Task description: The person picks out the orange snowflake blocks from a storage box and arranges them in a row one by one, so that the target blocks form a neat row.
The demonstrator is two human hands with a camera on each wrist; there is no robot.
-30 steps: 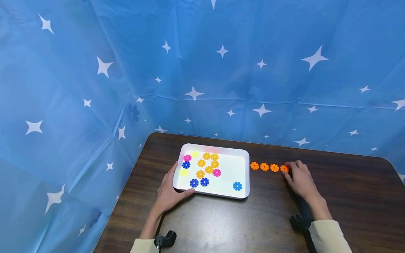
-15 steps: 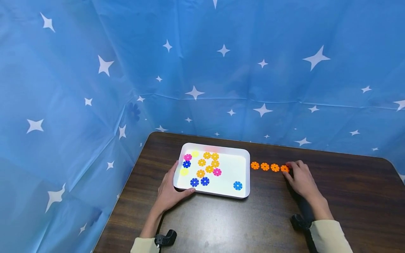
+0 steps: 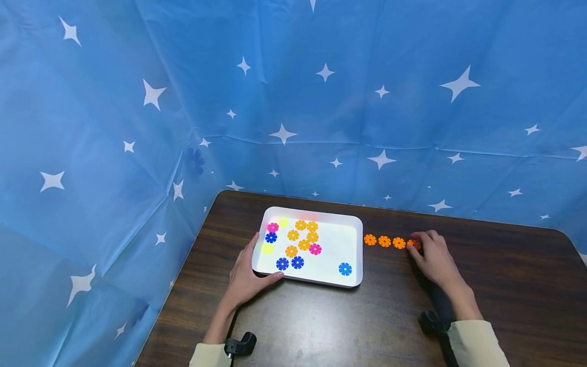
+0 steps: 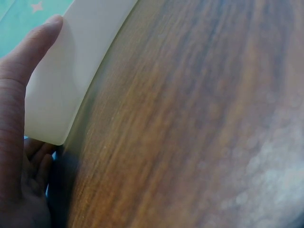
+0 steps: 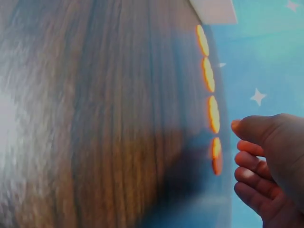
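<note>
Tray [image 3: 338,238] on dark table [image 3: 330,326]; starry backdrop [image 3: 293,97], probably cloth.

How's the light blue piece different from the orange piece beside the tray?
Besides their colors, the light blue piece is inside the white tray, while the orange piece is outside it, on the table. The light blue piece sits apart; the orange piece ends a row of four. Both are round with notched edges.
</note>
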